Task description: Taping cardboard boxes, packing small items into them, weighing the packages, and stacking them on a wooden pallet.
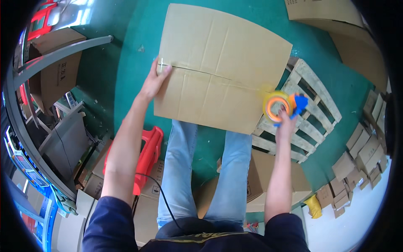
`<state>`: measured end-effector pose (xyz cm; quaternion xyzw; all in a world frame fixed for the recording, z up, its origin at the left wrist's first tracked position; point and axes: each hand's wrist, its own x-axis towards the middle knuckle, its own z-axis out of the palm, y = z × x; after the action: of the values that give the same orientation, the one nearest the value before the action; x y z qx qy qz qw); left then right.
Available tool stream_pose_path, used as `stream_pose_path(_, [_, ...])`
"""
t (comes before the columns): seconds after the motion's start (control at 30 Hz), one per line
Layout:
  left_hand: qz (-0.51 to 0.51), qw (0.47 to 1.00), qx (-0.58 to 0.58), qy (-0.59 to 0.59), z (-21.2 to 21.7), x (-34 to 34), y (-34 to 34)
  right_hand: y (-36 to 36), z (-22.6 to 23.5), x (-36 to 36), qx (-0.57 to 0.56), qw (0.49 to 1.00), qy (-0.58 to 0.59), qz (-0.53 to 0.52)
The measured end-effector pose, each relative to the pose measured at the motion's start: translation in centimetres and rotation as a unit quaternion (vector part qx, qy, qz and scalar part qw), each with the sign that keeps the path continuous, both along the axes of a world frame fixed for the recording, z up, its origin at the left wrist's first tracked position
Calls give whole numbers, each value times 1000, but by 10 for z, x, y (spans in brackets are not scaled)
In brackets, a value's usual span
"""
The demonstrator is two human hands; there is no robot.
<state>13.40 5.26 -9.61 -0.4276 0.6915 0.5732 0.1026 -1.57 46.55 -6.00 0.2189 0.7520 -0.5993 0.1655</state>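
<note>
A brown cardboard box is in front of my legs, its two flaps meeting at a seam across the upper face. My left hand grips the box's left edge near the seam's end, thumb on the face and fingers out of sight behind the edge. A shiny bit of clear tape shows there. Closed on a tape dispenser with a yellow-orange roll and blue parts, my right hand is at the box's right edge. The dispenser is close to the seam's right end; contact with the cardboard cannot be made out.
A pale wooden pallet lies on the green floor at right. Red plastic stool and cartons flank my legs. A grey metal frame stands at left, a large carton at upper right. Flattened cardboard is at far right.
</note>
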Motion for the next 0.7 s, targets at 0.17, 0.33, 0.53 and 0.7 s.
stream_pose_path(0.17, [64,997,46,2,-9,-10,2,-29,-21,37,-240,940,-175,-170])
stream_pose_path(0.33, [83,996,14,-41,0,-18,20,-48,-44,21,-62,985,-72,-146])
stream_pose_path(0.53, [260,966,5,-16,-1,46,78,-79,-28,-63,-30,996,-26,78])
stream_pose_path(0.7, [43,883,-467,-12,102,-58,116,-62,56,-77,106,955,107,257])
